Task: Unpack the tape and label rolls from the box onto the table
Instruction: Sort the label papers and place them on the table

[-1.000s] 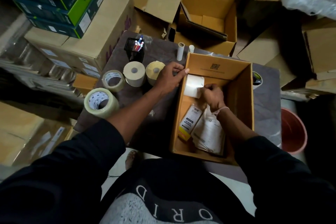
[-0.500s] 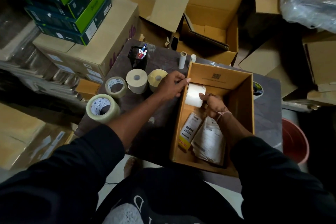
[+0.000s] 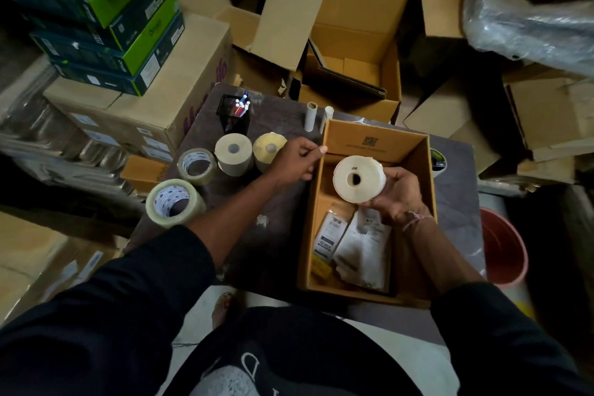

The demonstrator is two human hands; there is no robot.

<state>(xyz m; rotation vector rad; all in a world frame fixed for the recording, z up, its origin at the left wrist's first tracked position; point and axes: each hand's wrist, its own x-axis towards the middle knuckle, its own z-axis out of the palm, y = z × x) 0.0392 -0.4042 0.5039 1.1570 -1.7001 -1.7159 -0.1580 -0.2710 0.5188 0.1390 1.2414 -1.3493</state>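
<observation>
An open cardboard box (image 3: 418, 189) sits on a dark table (image 3: 276, 234). My right hand (image 3: 397, 196) holds a white label roll (image 3: 358, 178) above the box, its hollow core facing up. My left hand (image 3: 297, 160) grips the box's left rim. On the table left of the box stand two label rolls, one white (image 3: 233, 154) and one yellowish (image 3: 268, 151), and two clear tape rolls, one (image 3: 196, 165) behind the other (image 3: 173, 202). Paper packets (image 3: 360, 247) and a small yellow item (image 3: 321, 268) lie on the box's floor.
A black pen holder (image 3: 234, 112) and two thin cardboard tubes (image 3: 311, 115) stand at the table's far edge. Stacked cartons and green boxes (image 3: 106, 22) crowd the left. Open cartons (image 3: 353, 51) lie behind the table. A red bucket (image 3: 503, 247) stands at the right.
My right hand has lifted the white label roll from the box's floor and turned it so its core faces up. My left hand has stayed on the box rim.
</observation>
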